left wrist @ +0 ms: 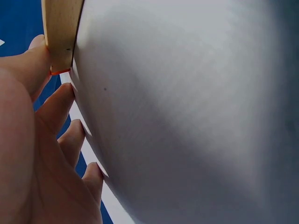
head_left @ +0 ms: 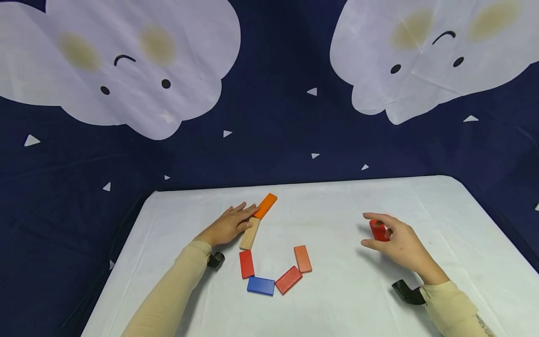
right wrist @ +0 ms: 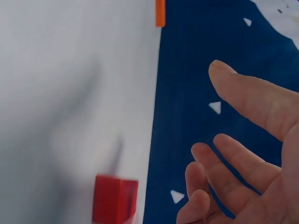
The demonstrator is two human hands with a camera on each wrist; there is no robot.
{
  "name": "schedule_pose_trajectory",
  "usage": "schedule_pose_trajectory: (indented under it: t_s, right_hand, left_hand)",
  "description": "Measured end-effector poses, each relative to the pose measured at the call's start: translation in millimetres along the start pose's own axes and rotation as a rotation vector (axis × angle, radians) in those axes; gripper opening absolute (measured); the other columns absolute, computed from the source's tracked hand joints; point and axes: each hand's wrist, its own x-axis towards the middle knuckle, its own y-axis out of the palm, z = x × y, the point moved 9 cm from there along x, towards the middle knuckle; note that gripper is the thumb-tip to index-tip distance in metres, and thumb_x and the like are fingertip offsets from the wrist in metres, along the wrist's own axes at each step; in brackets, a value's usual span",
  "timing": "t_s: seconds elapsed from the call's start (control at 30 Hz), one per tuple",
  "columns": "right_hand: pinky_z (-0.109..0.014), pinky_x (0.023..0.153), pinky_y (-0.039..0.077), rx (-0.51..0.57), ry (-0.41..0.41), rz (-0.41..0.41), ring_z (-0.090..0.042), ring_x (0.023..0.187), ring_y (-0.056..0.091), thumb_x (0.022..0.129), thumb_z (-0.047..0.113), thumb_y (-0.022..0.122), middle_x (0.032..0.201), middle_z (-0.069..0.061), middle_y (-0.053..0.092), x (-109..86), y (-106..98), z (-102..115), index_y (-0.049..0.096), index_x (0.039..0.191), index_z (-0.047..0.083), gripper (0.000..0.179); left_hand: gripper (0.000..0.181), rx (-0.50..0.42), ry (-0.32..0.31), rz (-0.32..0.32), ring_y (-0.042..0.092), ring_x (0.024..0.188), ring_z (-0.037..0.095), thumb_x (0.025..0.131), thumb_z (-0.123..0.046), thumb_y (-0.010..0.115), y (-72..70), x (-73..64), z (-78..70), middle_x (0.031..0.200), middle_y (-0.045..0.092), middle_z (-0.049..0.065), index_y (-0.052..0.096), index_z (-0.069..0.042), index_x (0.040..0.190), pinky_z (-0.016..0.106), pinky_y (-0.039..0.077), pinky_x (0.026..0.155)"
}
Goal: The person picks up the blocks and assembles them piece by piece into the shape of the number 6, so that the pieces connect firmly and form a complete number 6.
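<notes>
My left hand (head_left: 229,225) lies with its fingers spread at the far end of a curved row of blocks. Its fingertips reach the orange block (head_left: 266,205), and the thumb is at the side of the plain wooden block (head_left: 250,233), which appears close up in the left wrist view. Over on the right, my right hand (head_left: 400,238) hovers above the table with thumb and forefinger apart. Beneath it is a red block (head_left: 378,230), partly hidden by the fingers in the head view. The right wrist view shows that red block (right wrist: 111,199) standing apart from the fingers.
The row continues toward me with a red block (head_left: 246,264), a blue block (head_left: 260,286), a darker red block (head_left: 288,280) and a salmon block (head_left: 302,259). All lie on the white table (head_left: 337,304). A dark blue cloth (head_left: 278,140) hangs behind.
</notes>
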Motion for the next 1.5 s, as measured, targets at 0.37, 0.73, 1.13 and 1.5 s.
schedule_pose_trajectory:
  t_s: [0.37,0.73,1.13,1.5]
  right_hand:
    - [-0.061,0.094,0.05,-0.049,0.063,0.062,-0.05,0.117,0.059,0.077,0.033,0.089,0.139,-0.031,0.053,1.3,-6.1,-26.1,0.057,0.14,0.003,0.076]
    - [-0.064,0.094,0.043,-0.135,0.024,0.077,-0.047,0.12,0.054,0.076,0.031,0.09,0.135,-0.027,0.059,7.2,-9.1,-35.3,0.061,0.135,0.003,0.072]
    - [-0.066,0.097,0.041,-0.16,-0.018,0.085,-0.05,0.118,0.053,0.075,0.019,0.089,0.133,-0.032,0.057,10.1,-4.2,-41.5,0.064,0.132,0.001,0.065]
    - [-0.064,0.099,0.038,-0.183,-0.028,0.054,-0.047,0.117,0.048,0.076,0.02,0.087,0.132,-0.029,0.058,10.1,1.0,-36.4,0.063,0.13,0.0,0.063]
  left_hand:
    - [0.056,-0.001,0.015,-0.001,0.019,0.153,0.031,0.107,-0.034,0.048,-0.4,-0.7,-1.8,0.162,0.034,0.002,0.034,-0.016,0.158,0.057,0.008,0.122]
    - [0.055,0.005,0.012,-0.005,0.018,0.153,0.03,0.108,-0.035,0.047,0.0,-0.2,0.9,0.162,0.033,0.001,0.034,-0.017,0.158,0.057,0.008,0.122]
    - [0.056,0.007,-0.001,0.008,0.018,0.153,0.031,0.107,-0.035,0.048,0.9,0.1,0.9,0.162,0.033,0.002,0.033,-0.019,0.159,0.058,0.008,0.122]
    - [0.057,0.003,-0.012,0.009,0.017,0.153,0.03,0.107,-0.036,0.048,-0.2,-0.8,0.3,0.162,0.033,0.002,0.033,-0.02,0.159,0.057,0.006,0.123]
